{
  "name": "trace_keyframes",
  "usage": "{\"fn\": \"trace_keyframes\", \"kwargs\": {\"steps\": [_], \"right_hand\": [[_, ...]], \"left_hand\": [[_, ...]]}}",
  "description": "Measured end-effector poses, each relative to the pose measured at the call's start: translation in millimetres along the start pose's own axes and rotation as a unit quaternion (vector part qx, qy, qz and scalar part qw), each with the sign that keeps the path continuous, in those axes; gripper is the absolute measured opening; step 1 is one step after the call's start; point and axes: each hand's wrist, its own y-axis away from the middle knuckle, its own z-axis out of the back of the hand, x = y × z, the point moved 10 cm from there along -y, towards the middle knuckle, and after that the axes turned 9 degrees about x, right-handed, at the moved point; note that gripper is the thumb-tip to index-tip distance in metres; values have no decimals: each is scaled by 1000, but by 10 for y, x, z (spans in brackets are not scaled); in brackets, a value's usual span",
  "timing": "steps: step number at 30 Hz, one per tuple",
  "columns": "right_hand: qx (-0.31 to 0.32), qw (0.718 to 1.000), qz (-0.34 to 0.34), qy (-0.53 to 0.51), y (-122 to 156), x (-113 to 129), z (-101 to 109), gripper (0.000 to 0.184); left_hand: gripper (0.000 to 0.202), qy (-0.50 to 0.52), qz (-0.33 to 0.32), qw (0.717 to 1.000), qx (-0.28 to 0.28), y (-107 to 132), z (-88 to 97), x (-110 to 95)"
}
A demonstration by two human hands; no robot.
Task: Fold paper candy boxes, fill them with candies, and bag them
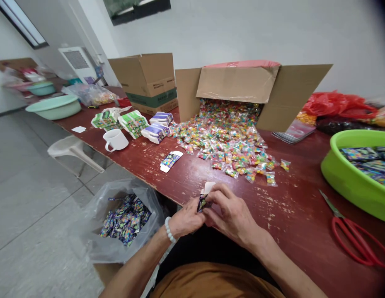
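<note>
My left hand [187, 217] and my right hand [231, 213] meet at the near edge of the red table [304, 231], both closed on a small printed cardboard box [204, 198] with a white flap sticking up. A flat unfolded box [170, 160] of the same print lies on the table just beyond. A heap of small candy packets [229, 140] spills out of a tipped carton [242, 89] further back.
Red-handled scissors [357, 236] lie at right beside a green basin [357, 174] of filled boxes. A white mug [116, 140] and stacks of flat boxes [133, 122] sit at left. A plastic bag [124, 219] of boxes stands on the floor by a white stool [74, 151].
</note>
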Motion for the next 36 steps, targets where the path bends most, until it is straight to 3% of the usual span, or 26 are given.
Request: {"fn": "trace_keyframes", "kwargs": {"steps": [3,7,12,17,20,22,26,29,34,36], "right_hand": [[-21,1000,-2,-10,31,-24,33,27],[-9,1000,-17,-21,16,-125,16,20],[16,998,-18,-56,-11,-146,30,16],[140,981,-42,-129,7,-156,-73,24],[229,941,-26,-248,50,-81,-198,36],[242,927,-13,-285,59,-30,-201,36],[211,940,-12,-270,66,-13,-142,33],[192,938,-23,-287,89,-33,-172,46],[-12,967,-124,-223,64,-399,2,52],[-16,956,-141,-258,35,-486,-85,41]], "left_hand": [[34,9,-3,999,36,-8,-60,-64],[17,66,46,993,85,-22,-213,38],[27,109,63,985,118,-15,-303,143],[32,110,59,975,182,68,-353,117],[36,111,54,976,177,94,-334,89],[38,126,47,977,164,86,-317,79],[42,165,35,975,147,31,-278,81],[39,199,39,970,135,-8,-228,81],[35,230,46,972,17,-24,-60,121],[37,241,44,969,-4,-31,-84,125]]}}
